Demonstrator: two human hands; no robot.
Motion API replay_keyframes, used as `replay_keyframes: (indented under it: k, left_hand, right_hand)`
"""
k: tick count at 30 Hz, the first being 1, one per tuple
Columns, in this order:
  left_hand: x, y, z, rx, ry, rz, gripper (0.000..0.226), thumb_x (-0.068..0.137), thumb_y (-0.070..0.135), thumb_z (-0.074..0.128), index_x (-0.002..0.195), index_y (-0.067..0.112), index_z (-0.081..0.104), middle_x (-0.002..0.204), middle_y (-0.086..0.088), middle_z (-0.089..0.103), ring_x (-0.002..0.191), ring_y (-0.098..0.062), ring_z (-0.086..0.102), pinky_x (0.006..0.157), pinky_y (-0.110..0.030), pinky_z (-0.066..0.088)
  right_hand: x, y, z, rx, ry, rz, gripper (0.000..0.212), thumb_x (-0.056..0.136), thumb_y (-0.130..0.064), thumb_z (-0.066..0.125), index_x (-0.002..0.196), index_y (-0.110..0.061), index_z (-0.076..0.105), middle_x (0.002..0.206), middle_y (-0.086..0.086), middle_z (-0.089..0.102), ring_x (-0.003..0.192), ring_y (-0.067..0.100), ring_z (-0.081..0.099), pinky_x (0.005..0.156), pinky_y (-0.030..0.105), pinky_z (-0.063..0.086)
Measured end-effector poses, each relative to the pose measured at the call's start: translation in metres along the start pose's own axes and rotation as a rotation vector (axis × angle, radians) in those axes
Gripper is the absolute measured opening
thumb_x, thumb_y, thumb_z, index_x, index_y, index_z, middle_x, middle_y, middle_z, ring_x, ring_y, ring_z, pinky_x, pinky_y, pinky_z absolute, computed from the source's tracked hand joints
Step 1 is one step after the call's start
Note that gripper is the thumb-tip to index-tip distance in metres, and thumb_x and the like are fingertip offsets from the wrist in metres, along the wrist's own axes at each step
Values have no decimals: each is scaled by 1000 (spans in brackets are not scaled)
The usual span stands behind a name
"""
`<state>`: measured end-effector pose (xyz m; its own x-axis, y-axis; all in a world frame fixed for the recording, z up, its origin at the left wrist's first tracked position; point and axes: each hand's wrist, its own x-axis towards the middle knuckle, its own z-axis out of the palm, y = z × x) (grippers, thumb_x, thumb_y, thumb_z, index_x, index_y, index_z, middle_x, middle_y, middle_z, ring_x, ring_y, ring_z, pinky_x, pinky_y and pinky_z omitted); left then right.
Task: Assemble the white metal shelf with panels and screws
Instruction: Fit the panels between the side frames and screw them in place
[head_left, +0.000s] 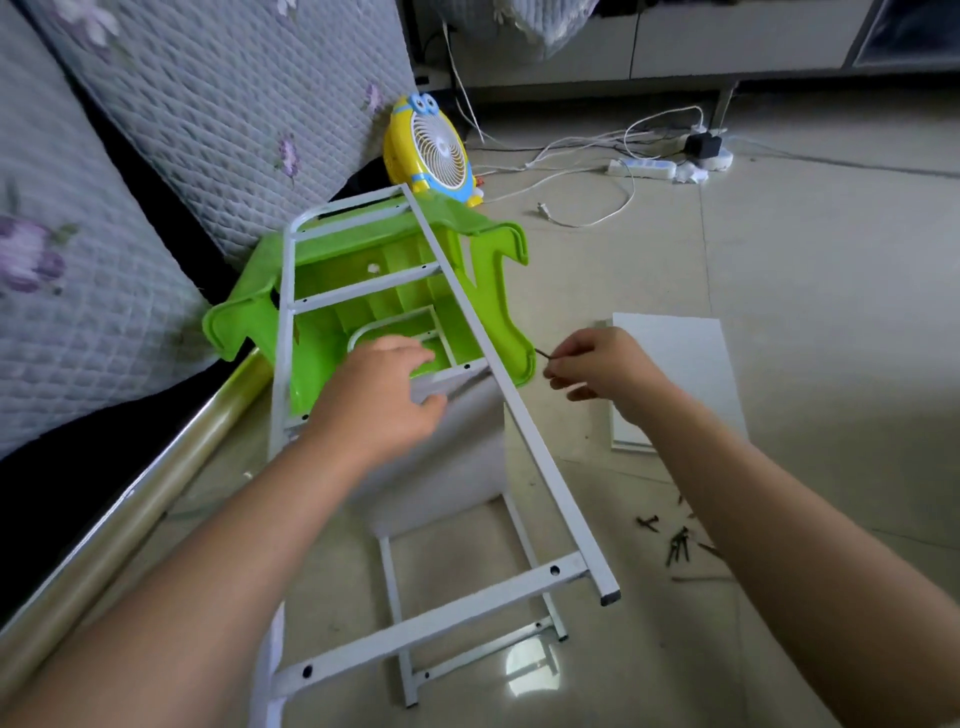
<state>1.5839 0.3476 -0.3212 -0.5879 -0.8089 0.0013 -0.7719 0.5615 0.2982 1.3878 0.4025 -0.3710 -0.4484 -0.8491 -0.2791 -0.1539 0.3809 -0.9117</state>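
The white metal shelf frame (540, 467) lies tilted across the floor, its far end propped on an overturned green plastic stool (467, 291). A white panel (447, 467) sits inside the frame near the middle. My left hand (384, 400) grips the panel's upper edge, thumb on its near face. My right hand (597, 364) is just right of the frame's long rail and pinches a small dark screw (543, 353) pointing toward the rail. A second white panel (675, 384) lies flat on the floor to the right. Loose dark screws (675, 540) are scattered on the tiles by my right forearm.
A quilted grey sofa (130, 208) runs along the left with a clear plastic roll (130, 493) beside it. A yellow toy fan (431, 145) stands behind the stool. A power strip (644, 169) and white cables (582, 156) lie at the back right, below a low cabinet (727, 41).
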Motion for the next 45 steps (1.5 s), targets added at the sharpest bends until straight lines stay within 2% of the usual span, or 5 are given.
replay_keyframes:
  k: [8,28,36,41,45]
  left_hand:
    - [-18,-23,-12,321,45,-187,15,89,17,53,96,11,65,102,-14,63,101,-34,57,73,-34,42]
    - [-18,-54,-15,311,45,0,23,85,5,54,66,15,46,58,-3,32,74,-30,47,56,-28,26]
    - [-14,-60,-12,237,27,-31,32,86,10,55,58,14,40,61,-5,39,73,-28,44,56,-29,30]
    - [-18,-58,-13,273,20,-51,25,84,9,56,104,18,68,103,-9,63,103,-29,55,79,-33,47]
    - [-24,-57,-21,391,25,-212,31,89,17,54,118,21,62,122,-9,48,119,-30,38,93,-37,40]
  right_hand:
    - [-23,-40,32,-17,24,-137,24,83,2,61,63,-10,54,63,6,52,58,14,53,63,30,53]
    - [-32,-62,50,-561,192,-277,8,79,-3,61,80,0,68,57,-5,47,60,18,48,64,24,40]
    - [-30,-59,48,-532,182,-240,31,80,-4,61,54,-18,50,61,0,50,77,22,56,79,34,51]
    - [-32,-64,47,-721,138,-333,10,83,-7,58,86,-5,67,77,3,56,82,20,54,61,20,40]
    - [-37,-70,45,-903,15,-428,13,83,-9,58,92,-6,68,105,8,66,99,24,60,84,28,47]
